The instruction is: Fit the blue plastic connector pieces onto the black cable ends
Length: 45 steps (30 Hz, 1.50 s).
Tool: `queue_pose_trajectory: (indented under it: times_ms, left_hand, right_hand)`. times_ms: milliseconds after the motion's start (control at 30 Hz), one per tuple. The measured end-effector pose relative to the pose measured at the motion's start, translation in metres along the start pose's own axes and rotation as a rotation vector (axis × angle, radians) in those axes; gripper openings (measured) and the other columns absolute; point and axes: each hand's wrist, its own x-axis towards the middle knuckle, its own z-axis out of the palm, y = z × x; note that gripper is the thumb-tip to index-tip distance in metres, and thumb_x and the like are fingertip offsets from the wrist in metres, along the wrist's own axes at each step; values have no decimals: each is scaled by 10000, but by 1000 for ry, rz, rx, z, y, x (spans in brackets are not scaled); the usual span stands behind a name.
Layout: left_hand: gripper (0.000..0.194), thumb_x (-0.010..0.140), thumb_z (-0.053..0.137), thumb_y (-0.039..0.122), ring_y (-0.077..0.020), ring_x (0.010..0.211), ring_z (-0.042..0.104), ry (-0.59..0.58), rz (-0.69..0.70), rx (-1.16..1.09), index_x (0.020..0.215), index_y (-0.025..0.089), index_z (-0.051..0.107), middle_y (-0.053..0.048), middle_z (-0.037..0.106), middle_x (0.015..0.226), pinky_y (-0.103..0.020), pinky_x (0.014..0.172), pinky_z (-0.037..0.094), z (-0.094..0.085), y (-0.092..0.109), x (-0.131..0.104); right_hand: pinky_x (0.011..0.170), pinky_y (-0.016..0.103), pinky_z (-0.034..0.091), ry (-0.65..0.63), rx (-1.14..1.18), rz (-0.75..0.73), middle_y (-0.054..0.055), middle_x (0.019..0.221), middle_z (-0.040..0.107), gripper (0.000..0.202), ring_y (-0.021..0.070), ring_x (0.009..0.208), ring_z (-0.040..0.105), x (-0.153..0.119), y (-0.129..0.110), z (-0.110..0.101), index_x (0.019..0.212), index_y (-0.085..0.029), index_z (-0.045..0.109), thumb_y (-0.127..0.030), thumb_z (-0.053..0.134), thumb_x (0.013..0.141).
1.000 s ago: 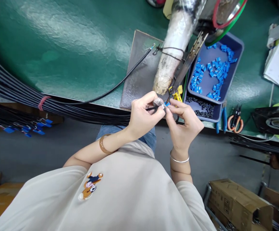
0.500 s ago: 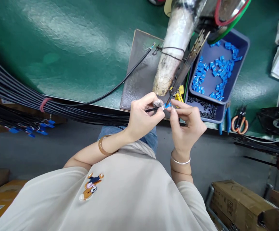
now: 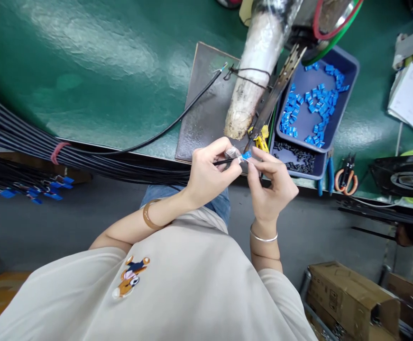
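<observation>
My left hand [image 3: 209,166] is closed in a pinch on a black cable [image 3: 222,162], close to its stripped end. Silvery, clear-looking material shows between those fingertips. At the cable's end sits a small blue connector [image 3: 246,155], with thin wires beside it. The fingertips of my right hand [image 3: 272,177] close on the connector's far side; their exact grip is partly hidden. Just above the connector hangs the dark tip of a metal tool on a perforated metal arm [image 3: 277,92]. Next to it is a pale, foil-wrapped tube [image 3: 251,76].
A grey bin of blue connectors [image 3: 350,90] overlaps a bin of small black parts [image 3: 318,168]. Blue-handled pliers [image 3: 330,173] and orange-handled cutters [image 3: 346,182] lie at the bench edge. A bundle of black cables [image 3: 21,123] runs along the left. One cable end rests on the dark board [image 3: 206,109].
My right hand has shifted slightly left. The connector now sits a little apart from the metal tip that touched it earlier. The whole view has drifted slightly. My left hand keeps its pinch.
</observation>
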Motion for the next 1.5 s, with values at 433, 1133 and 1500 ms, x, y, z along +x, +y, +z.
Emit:
queue_pose_trajectory:
  times_ms: [433, 1133, 1500]
  left_hand:
    - [109, 715, 596, 78, -26, 520, 403, 33, 103, 35, 693, 155, 522, 48, 501, 640, -134, 435, 296, 0, 4, 3]
    - [88, 735, 624, 84, -87, 659, 590, -45, 59, -41, 723, 157, 575, 6, 579, 682, -175, 580, 460, -10, -3, -2]
    - [163, 738, 604, 86, -66, 630, 547, -52, -20, -51, 676, 168, 477, 28, 531, 662, -163, 574, 440, -6, -1, 4]
  right_hand:
    - [762, 314, 638, -4, -18, -41, 28, 1099, 745, 58, 171, 912, 744, 8, -3, 2, 863, -225, 618, -174, 646, 858]
    - [693, 217, 582, -10, -46, -25, -13, 894, 747, 140, 107, 815, 714, 6, -12, 2, 857, -219, 657, -84, 668, 826]
    - [744, 246, 574, 41, -166, -140, 4, 950, 751, 133, 126, 865, 724, 3, -7, 6, 846, -215, 604, -94, 654, 823]
